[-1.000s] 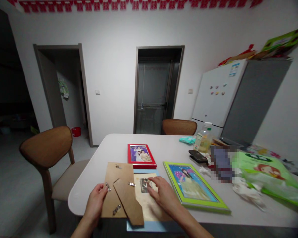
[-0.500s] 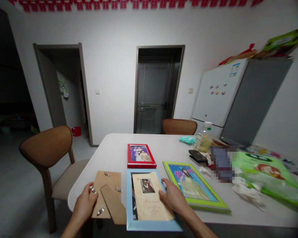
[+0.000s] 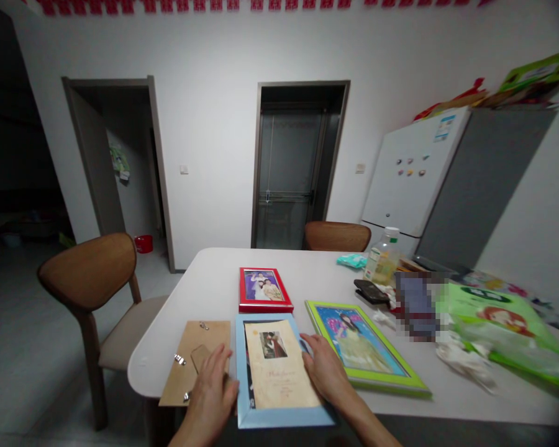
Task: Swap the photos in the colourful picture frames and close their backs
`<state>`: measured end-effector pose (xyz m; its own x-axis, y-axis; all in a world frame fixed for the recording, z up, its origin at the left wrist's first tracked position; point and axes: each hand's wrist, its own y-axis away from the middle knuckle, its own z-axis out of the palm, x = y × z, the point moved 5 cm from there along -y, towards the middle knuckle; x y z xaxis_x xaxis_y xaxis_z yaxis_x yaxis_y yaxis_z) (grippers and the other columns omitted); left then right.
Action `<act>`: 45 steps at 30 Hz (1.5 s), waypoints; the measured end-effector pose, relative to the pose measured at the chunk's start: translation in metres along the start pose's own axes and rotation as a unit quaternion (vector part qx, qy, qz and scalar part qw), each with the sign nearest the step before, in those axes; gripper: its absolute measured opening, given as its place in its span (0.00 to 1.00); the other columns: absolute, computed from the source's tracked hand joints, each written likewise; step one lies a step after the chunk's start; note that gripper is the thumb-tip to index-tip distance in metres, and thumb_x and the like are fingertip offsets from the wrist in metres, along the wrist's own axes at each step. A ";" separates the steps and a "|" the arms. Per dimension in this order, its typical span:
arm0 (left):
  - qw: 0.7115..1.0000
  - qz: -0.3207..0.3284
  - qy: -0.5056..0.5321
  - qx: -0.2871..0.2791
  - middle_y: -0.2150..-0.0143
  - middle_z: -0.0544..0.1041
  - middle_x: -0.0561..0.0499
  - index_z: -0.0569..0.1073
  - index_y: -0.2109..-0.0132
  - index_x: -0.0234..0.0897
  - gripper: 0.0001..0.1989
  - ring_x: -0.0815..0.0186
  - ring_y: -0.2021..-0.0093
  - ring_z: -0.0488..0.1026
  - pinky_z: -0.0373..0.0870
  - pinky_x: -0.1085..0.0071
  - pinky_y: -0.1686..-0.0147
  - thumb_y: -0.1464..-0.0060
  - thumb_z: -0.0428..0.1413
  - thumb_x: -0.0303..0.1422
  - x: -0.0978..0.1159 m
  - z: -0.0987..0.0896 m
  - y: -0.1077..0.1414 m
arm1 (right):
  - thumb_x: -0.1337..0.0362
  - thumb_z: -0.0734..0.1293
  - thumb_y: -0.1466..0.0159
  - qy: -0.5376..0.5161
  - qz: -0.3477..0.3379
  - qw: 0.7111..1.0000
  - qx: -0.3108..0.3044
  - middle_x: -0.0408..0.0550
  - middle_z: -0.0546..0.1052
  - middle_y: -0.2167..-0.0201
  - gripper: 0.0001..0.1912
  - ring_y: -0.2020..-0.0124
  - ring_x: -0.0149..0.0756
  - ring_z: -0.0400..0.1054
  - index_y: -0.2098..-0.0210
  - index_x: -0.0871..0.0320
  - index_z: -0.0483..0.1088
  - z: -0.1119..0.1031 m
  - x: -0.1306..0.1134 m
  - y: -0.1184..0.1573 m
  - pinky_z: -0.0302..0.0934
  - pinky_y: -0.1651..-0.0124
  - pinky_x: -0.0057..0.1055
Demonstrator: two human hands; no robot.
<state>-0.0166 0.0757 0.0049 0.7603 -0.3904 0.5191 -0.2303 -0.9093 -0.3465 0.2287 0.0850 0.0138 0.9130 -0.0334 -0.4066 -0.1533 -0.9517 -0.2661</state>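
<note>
A light blue picture frame (image 3: 284,418) lies at the table's near edge with a cream printed sheet (image 3: 284,379) inside it; the sheet bears a small photo and faint writing. Along the frame's right side, my right hand (image 3: 325,369) grips the edge, thumb over the sheet's border. To the left, a brown backing board (image 3: 174,388) with metal clips and a stand flap lies on the table. My left hand (image 3: 213,385) rests over the board's right part, fingers extended and hiding much of the flap. Its thumb is close to the frame's left edge.
Beyond the blue frame lies a red framed photo (image 3: 265,307), and a lime green framed picture (image 3: 391,386) is at the right. Farther right are a bottle (image 3: 382,264), a black item (image 3: 371,292), crumpled tissues and a green package (image 3: 503,323). A wooden chair (image 3: 90,273) stands left.
My left hand has let go of the backing board's left edge and moved right, over its flap. The board now lies tilted on the table. My right hand stays at the blue frame.
</note>
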 end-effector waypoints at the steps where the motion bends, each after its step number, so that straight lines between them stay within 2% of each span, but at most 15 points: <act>1: 1.000 0.008 0.019 -0.024 0.45 0.61 0.43 0.63 0.49 0.32 0.24 0.59 0.44 0.56 0.54 0.59 0.46 0.57 0.47 0.27 0.013 0.006 0.002 | 0.69 0.56 0.45 0.000 -0.004 1.000 0.001 0.56 0.68 0.58 0.18 0.55 0.38 0.61 0.57 0.64 0.68 -0.001 0.000 -0.001 0.51 0.51 0.30; 4: 0.996 0.030 0.020 -0.077 0.44 0.60 0.40 0.63 0.49 0.29 0.25 0.56 0.43 0.54 0.53 0.58 0.46 0.58 0.48 0.27 0.039 0.020 0.005 | 0.67 0.56 0.45 0.005 -0.025 1.000 0.002 0.54 0.69 0.61 0.14 0.58 0.38 0.62 0.65 0.61 0.71 0.000 -0.004 0.002 0.53 0.53 0.30; 9: 0.993 0.037 -0.012 -0.109 0.43 0.58 0.36 0.62 0.48 0.26 0.26 0.55 0.43 0.53 0.51 0.56 0.45 0.58 0.48 0.27 0.051 0.023 0.003 | 0.65 0.58 0.46 0.024 -0.013 1.000 -0.005 0.54 0.65 0.53 0.13 0.51 0.42 0.58 0.65 0.57 0.72 0.005 -0.012 0.010 0.49 0.49 0.35; 14: 0.988 0.043 0.003 -0.150 0.43 0.58 0.38 0.63 0.49 0.29 0.25 0.55 0.43 0.52 0.44 0.51 0.45 0.58 0.49 0.29 0.063 0.023 0.004 | 0.68 0.58 0.49 0.000 0.009 1.000 -0.020 0.57 0.68 0.56 0.26 0.54 0.40 0.61 0.49 0.63 0.59 0.005 -0.006 0.003 0.53 0.52 0.31; 17: 0.986 0.032 0.020 -0.164 0.44 0.60 0.38 0.63 0.49 0.31 0.25 0.55 0.43 0.53 0.40 0.51 0.45 0.57 0.49 0.31 0.068 0.022 0.004 | 0.70 0.59 0.53 -0.026 0.040 0.998 -0.031 0.57 0.72 0.61 0.31 0.58 0.40 0.65 0.48 0.68 0.57 0.003 0.001 -0.006 0.55 0.57 0.30; 19: 0.985 0.018 0.036 -0.167 0.44 0.60 0.39 0.62 0.48 0.31 0.26 0.55 0.43 0.52 0.39 0.50 0.45 0.57 0.49 0.32 0.070 0.021 0.002 | 0.69 0.58 0.53 -0.097 0.083 0.990 -0.054 0.55 0.74 0.66 0.31 0.65 0.38 0.68 0.49 0.69 0.56 0.001 0.004 -0.009 0.58 0.63 0.29; 22: 0.982 0.011 0.079 -0.170 0.43 0.57 0.39 0.59 0.46 0.32 0.31 0.53 0.42 0.50 0.39 0.49 0.45 0.60 0.53 0.35 0.079 0.023 -0.003 | 0.67 0.53 0.50 -0.284 0.143 0.943 -0.097 0.50 0.75 0.69 0.31 0.71 0.33 0.69 0.46 0.68 0.51 -0.008 -0.003 -0.006 0.60 0.71 0.25; 26: 0.983 0.081 0.116 -0.120 0.40 0.51 0.38 0.56 0.45 0.30 0.37 0.52 0.41 0.48 0.47 0.54 0.45 0.63 0.57 0.35 0.108 0.022 -0.011 | 0.64 0.52 0.48 -0.443 0.164 0.874 -0.111 0.47 0.75 0.72 0.33 0.76 0.31 0.68 0.42 0.64 0.42 -0.029 -0.026 0.002 0.61 0.73 0.26; 31: 0.970 0.214 0.108 -0.048 0.47 0.63 0.44 0.58 0.47 0.34 0.29 0.58 0.47 0.58 0.57 0.61 0.48 0.60 0.49 0.25 0.136 0.001 -0.012 | 0.58 0.60 0.49 -0.527 0.132 0.832 -0.108 0.40 0.71 0.81 0.36 0.83 0.28 0.63 0.43 0.60 0.45 -0.042 -0.043 0.002 0.58 0.77 0.26; 33: 0.969 0.217 0.114 0.002 0.51 0.67 0.45 0.59 0.48 0.35 0.27 0.60 0.50 0.62 0.61 0.64 0.51 0.60 0.45 0.22 0.129 -0.016 -0.012 | 0.60 0.61 0.51 -0.528 0.126 0.832 -0.114 0.38 0.69 0.82 0.36 0.83 0.28 0.62 0.44 0.59 0.47 -0.037 -0.037 -0.001 0.57 0.78 0.25; 34: 0.973 0.191 0.122 0.035 0.53 0.67 0.45 0.59 0.48 0.35 0.27 0.61 0.52 0.64 0.63 0.65 0.53 0.58 0.44 0.22 0.120 -0.025 -0.013 | 0.61 0.61 0.51 -0.512 0.128 0.841 -0.115 0.38 0.68 0.82 0.36 0.83 0.28 0.63 0.44 0.60 0.47 -0.032 -0.032 -0.003 0.56 0.79 0.24; 37: 0.979 0.058 0.146 0.133 0.55 0.67 0.44 0.58 0.48 0.35 0.23 0.61 0.58 0.67 0.68 0.66 0.62 0.55 0.43 0.24 0.076 -0.048 -0.014 | 0.65 0.59 0.51 -0.395 0.128 0.905 -0.090 0.40 0.68 0.81 0.33 0.82 0.30 0.63 0.46 0.66 0.50 -0.019 -0.008 -0.009 0.56 0.79 0.24; 39: 0.973 -0.007 0.153 0.172 0.56 0.67 0.45 0.60 0.50 0.36 0.21 0.60 0.58 0.67 0.68 0.63 0.61 0.54 0.45 0.27 0.046 -0.054 -0.011 | 0.67 0.57 0.51 -0.261 0.107 0.958 -0.054 0.45 0.71 0.79 0.31 0.78 0.33 0.66 0.48 0.71 0.54 -0.011 0.007 -0.012 0.59 0.74 0.27; 41: 0.968 -0.041 0.167 0.184 0.57 0.68 0.45 0.64 0.53 0.36 0.19 0.58 0.56 0.67 0.65 0.60 0.58 0.56 0.46 0.29 0.019 -0.052 -0.005 | 0.68 0.56 0.51 -0.133 0.072 0.988 -0.027 0.53 0.74 0.73 0.29 0.71 0.37 0.68 0.50 0.73 0.58 -0.004 0.016 -0.013 0.60 0.66 0.30; 45: 0.967 -0.093 0.193 0.137 0.60 0.71 0.45 0.65 0.55 0.34 0.19 0.57 0.59 0.69 0.67 0.61 0.60 0.57 0.49 0.34 -0.018 -0.033 0.007 | 0.69 0.56 0.49 -0.014 0.028 0.999 -0.026 0.61 0.72 0.59 0.25 0.58 0.42 0.66 0.52 0.71 0.61 0.008 0.020 -0.012 0.56 0.55 0.32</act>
<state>-0.0515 0.0714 0.0186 0.4775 -0.2972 0.8268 0.0983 -0.9171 -0.3864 0.2456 0.0979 0.0019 0.8922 -0.0789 -0.4446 -0.1837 -0.9629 -0.1977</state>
